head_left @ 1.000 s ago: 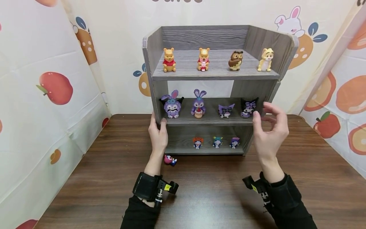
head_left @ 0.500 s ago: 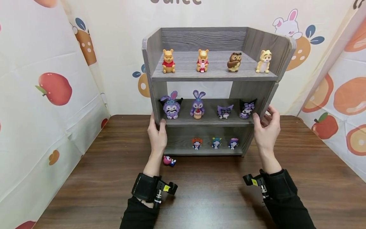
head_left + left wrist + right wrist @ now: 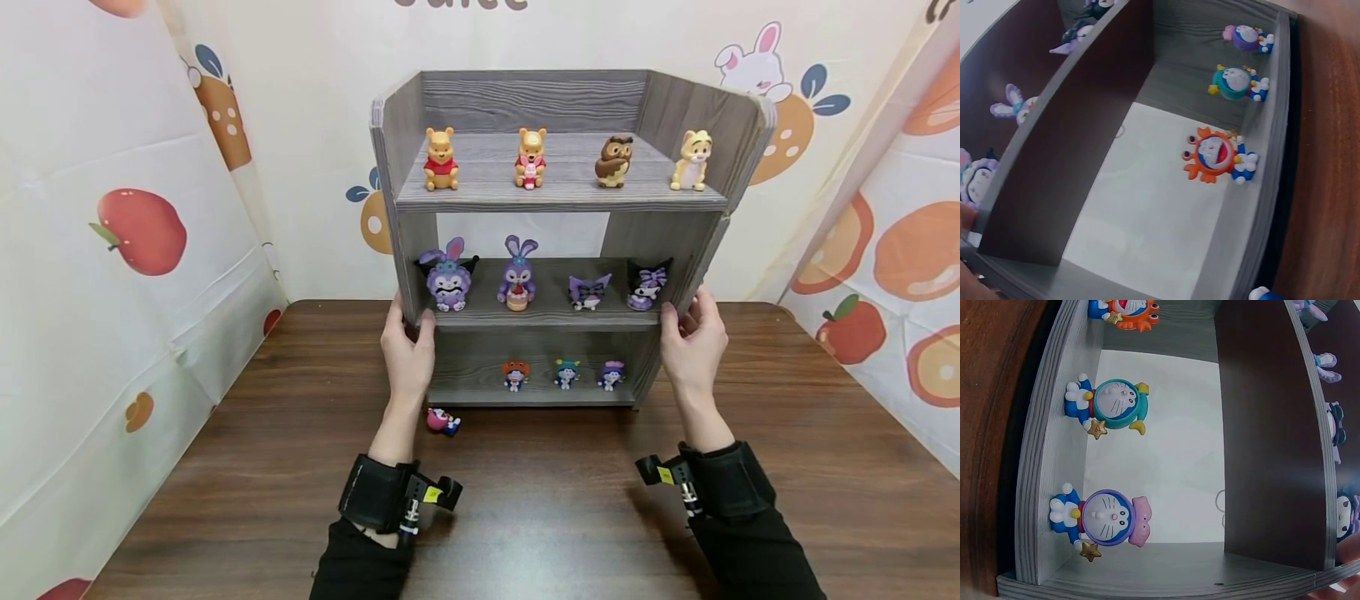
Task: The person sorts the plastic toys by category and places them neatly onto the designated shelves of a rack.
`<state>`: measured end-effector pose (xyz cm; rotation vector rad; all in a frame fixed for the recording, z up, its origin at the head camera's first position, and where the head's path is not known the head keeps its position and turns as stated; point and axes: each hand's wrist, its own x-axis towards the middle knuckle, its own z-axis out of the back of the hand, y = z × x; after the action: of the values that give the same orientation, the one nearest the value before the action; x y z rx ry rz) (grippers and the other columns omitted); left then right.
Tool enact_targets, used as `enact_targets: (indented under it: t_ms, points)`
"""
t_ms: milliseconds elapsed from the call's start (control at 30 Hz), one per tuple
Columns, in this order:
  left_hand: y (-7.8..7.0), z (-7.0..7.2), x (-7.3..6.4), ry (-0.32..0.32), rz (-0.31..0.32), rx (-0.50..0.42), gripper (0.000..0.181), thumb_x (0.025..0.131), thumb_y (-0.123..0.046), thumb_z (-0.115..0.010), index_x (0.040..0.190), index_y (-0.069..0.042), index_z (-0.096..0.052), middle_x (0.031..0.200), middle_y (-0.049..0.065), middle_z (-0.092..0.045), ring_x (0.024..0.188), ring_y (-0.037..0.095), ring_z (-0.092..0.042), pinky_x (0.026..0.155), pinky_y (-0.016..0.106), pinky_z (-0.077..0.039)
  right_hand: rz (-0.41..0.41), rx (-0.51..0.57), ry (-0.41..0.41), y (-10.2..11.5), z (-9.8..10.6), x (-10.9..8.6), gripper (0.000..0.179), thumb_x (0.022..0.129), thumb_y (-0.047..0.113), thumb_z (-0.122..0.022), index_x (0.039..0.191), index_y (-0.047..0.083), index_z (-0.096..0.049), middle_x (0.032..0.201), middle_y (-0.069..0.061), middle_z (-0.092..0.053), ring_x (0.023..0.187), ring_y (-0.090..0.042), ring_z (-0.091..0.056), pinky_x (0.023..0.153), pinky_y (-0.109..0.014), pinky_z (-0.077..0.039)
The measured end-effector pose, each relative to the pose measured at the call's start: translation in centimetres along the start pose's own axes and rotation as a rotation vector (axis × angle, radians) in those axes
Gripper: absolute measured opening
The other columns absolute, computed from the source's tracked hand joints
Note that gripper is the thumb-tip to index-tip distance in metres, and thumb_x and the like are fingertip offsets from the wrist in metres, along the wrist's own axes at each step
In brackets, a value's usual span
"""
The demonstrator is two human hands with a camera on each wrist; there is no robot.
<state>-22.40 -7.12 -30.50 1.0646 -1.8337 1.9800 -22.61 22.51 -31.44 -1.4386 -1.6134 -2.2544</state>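
A grey wood-grain display shelf [image 3: 562, 204] with three tiers stands upright on the table. My left hand [image 3: 408, 354] grips its left side panel near the middle tier, thumb at the front edge. On the opposite side panel, at a similar height, my right hand [image 3: 693, 342] holds on, with its fingers partly hidden behind. The bottom tier bears three small blue-and-white cat figurines: one in an orange crab hat [image 3: 1215, 153], one in a teal hat [image 3: 1116, 403], one in a purple hat [image 3: 1110, 515]. A pink-hatted figurine [image 3: 442, 421] lies on the table at the shelf's front left.
Yellow bear figurines [image 3: 441, 162], an owl figurine [image 3: 613, 162] and a pale yellow figurine [image 3: 692, 162] line the top tier. Several purple figurines [image 3: 517, 275] occupy the middle one. Fruit-printed cloth [image 3: 142, 233] surrounds the brown table [image 3: 540, 500] on three sides.
My right hand, apart from the shelf's right side a second ago with fingers spread, has moved left onto the panel and grips it. My left hand keeps its hold; the shelf stands about the same.
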Motion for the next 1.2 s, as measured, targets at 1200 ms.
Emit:
enact_targets:
  t_ms: [1200]
  points:
    - [-5.7, 0.8, -1.6, 0.203, -0.418, 0.131, 0.026, 0.08, 0.001, -0.058, 0.106, 0.003, -0.057, 0.092, 0.012, -0.056, 0.077, 0.023, -0.052, 0.068, 0.029, -0.042, -0.006, -0.027, -0.037, -0.6, -0.1, -0.1, 0.035, 0.079, -0.003, -0.051, 0.113, 0.0, -0.057, 0.09, -0.01, -0.062, 0.069, 0.005, -0.056, 0.056, -0.009, -0.042]
